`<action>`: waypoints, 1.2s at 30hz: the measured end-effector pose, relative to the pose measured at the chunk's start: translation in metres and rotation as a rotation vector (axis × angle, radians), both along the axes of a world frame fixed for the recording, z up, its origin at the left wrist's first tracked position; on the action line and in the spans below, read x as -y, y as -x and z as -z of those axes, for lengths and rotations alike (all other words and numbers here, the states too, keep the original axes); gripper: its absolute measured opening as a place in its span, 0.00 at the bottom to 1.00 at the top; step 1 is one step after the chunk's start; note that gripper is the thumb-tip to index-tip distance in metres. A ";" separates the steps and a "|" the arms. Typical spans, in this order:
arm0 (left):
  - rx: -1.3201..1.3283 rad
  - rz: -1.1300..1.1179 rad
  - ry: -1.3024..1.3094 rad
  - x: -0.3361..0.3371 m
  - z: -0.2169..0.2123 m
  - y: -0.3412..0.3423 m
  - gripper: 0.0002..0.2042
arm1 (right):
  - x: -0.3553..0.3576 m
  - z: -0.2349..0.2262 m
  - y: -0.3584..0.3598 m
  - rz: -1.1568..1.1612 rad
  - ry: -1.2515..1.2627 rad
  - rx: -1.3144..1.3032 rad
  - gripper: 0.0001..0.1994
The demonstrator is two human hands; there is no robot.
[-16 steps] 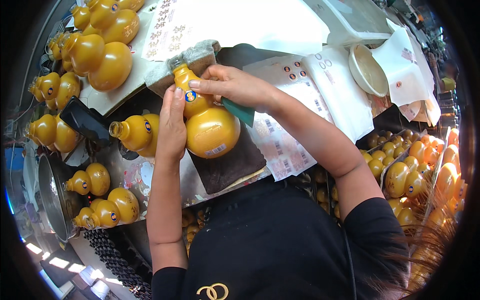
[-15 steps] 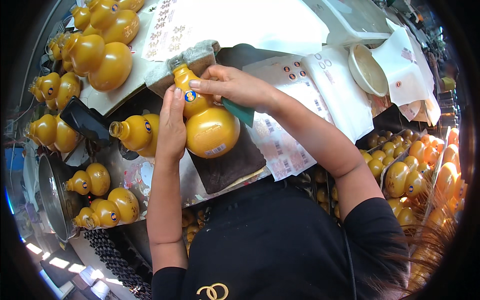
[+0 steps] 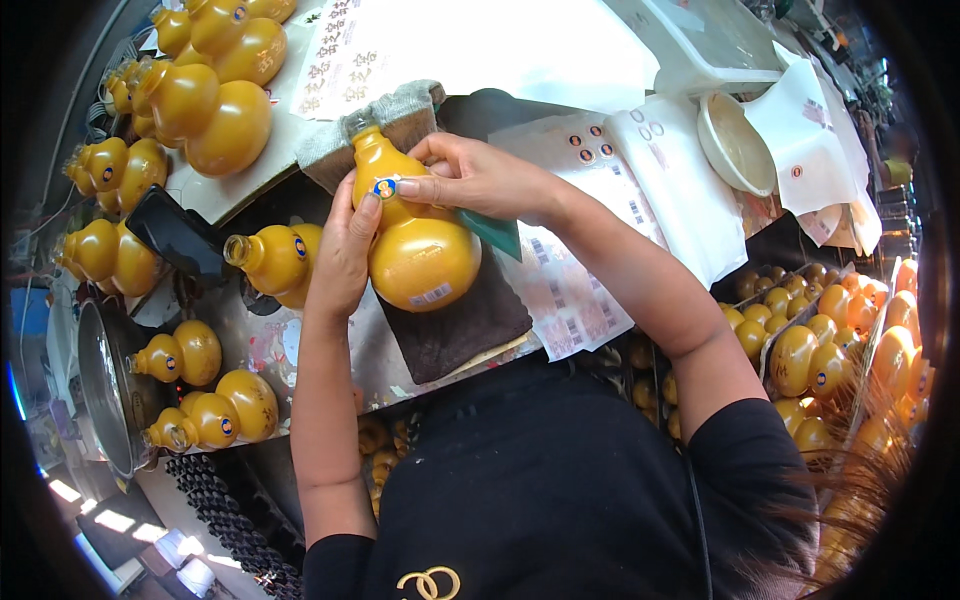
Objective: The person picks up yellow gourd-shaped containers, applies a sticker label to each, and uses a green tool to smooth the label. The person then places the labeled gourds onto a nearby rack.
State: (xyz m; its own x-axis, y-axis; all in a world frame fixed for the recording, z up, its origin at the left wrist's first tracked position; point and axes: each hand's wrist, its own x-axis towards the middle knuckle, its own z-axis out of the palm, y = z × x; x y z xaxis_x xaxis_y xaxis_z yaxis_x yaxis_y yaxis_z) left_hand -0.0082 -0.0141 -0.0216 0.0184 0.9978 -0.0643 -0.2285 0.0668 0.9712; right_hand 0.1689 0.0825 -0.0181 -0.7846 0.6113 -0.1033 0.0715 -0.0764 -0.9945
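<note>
One side bottle (image 3: 272, 258) lies just left of the left hand (image 3: 345, 250), neck pointing left, body partly behind the wrist. Left fingers: closed round the left flank of the gourd bottle (image 3: 425, 262), thumb up front, far tips hidden. Gourd bottle sits between both hands, over the dark pad (image 3: 460, 345); long axis runs away from the wearer, neck leaning slightly left toward the grey cloth (image 3: 408, 112), wide bulb nearest the body. Round label (image 3: 383, 188) faces up on the upper bulb, between the thumbs; right thumb is closer, at its right edge. Right hand (image 3: 485, 185): half-curled, index bent near the neck. Green piece (image 3: 492, 233) pokes out below its palm; can't tell if those fingers grip it.
</note>
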 end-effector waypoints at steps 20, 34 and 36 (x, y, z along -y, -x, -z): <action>0.047 -0.152 0.043 -0.002 0.003 -0.005 0.22 | 0.002 0.001 0.010 0.194 0.155 0.082 0.29; -0.038 -0.095 0.009 0.007 -0.007 -0.013 0.23 | -0.009 -0.062 0.005 0.004 -0.760 0.274 0.21; -0.032 -0.093 0.022 0.007 -0.009 -0.013 0.24 | -0.014 -0.070 0.011 0.012 -0.741 0.310 0.18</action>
State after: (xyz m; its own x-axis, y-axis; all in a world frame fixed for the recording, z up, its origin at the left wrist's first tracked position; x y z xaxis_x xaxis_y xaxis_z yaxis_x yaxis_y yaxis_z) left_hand 0.0048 -0.0210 -0.0129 -0.0768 0.9934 -0.0855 -0.2032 0.0683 0.9767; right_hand 0.1583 0.0961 0.0520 -0.7798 0.6143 0.1202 0.3559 0.5931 -0.7221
